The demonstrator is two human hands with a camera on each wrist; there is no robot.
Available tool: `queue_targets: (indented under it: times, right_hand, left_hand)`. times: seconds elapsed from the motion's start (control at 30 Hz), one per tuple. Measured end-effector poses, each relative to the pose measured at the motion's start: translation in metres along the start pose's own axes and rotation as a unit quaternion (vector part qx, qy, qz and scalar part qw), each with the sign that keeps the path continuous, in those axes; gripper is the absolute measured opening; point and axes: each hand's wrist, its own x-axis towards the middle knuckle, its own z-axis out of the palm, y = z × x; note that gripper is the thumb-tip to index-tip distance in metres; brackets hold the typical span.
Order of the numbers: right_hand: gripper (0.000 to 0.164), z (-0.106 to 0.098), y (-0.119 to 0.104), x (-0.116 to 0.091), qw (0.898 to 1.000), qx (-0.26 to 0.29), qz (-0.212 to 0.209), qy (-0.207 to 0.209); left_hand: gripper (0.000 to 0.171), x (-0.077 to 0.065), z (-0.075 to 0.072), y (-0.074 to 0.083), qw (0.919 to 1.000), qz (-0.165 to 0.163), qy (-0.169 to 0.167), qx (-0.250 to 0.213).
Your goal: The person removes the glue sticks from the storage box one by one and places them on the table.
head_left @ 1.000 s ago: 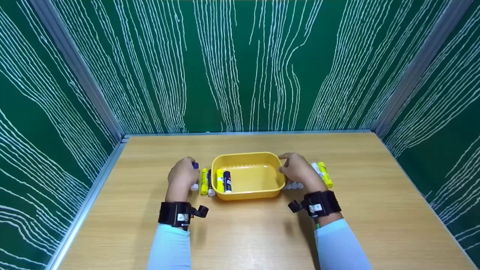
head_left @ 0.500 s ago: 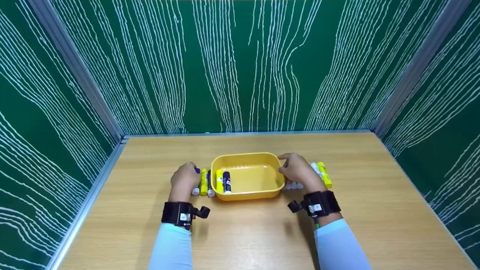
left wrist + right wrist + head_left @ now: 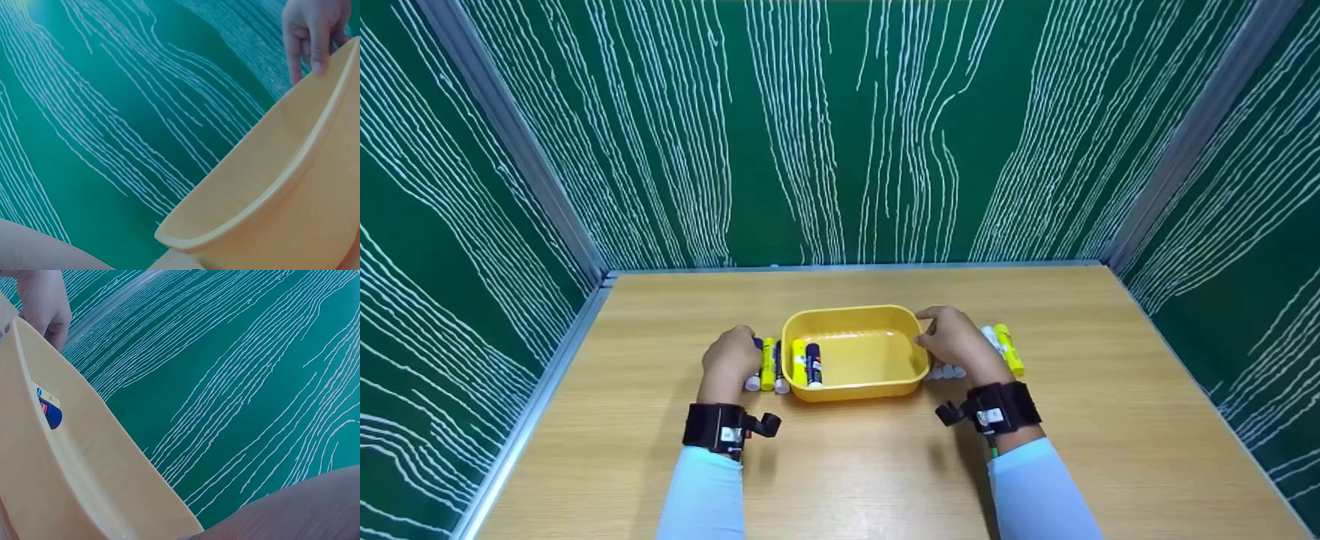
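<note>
A yellow tray (image 3: 877, 386) sits mid-table, also seen close up as the tray's wall (image 3: 270, 185) and rim (image 3: 84, 455). A yellow glue stick (image 3: 799, 362) and a blue glue stick (image 3: 813, 364) lie inside at its left end; the blue one (image 3: 49, 410) shows in the right wrist view. My left hand (image 3: 741, 358) lies just left of the tray, fingers curled round a blue glue stick (image 3: 755, 344) beside a yellow one (image 3: 769, 364). My right hand (image 3: 934, 334) grips the tray's right rim, its fingers (image 3: 315, 39) hooked over the edge.
More glue sticks lie right of the tray, partly under my right hand: a yellow one (image 3: 1009, 349), a white one (image 3: 991, 337), and white caps (image 3: 949, 371). Green patterned walls close in the wooden table (image 3: 840, 465) on three sides.
My left hand has come down and slightly right, bringing the blue glue stick against the yellow one beside the tray. The right hand and tray have stayed put.
</note>
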Motion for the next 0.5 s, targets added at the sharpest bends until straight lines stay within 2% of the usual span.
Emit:
queue_targets:
  times: [0.27, 0.4, 0.5]
  right_hand:
    - [0.052, 0.001, 0.000, 0.000, 1.000, 0.007, 0.004, -0.005]
    - [0.052, 0.001, 0.000, 0.000, 1.000, 0.004, 0.005, -0.005]
    - [0.052, 0.001, 0.000, -0.001, 1.000, 0.003, 0.006, -0.006]
  left_hand:
    - [0.045, 0.002, -0.001, -0.002, 0.9997, -0.023, 0.000, -0.008]
    - [0.041, 0.000, -0.004, 0.002, 0.9994, -0.025, 0.022, -0.002]
    - [0.038, -0.002, -0.006, 0.010, 0.9985, -0.022, 0.050, -0.006]
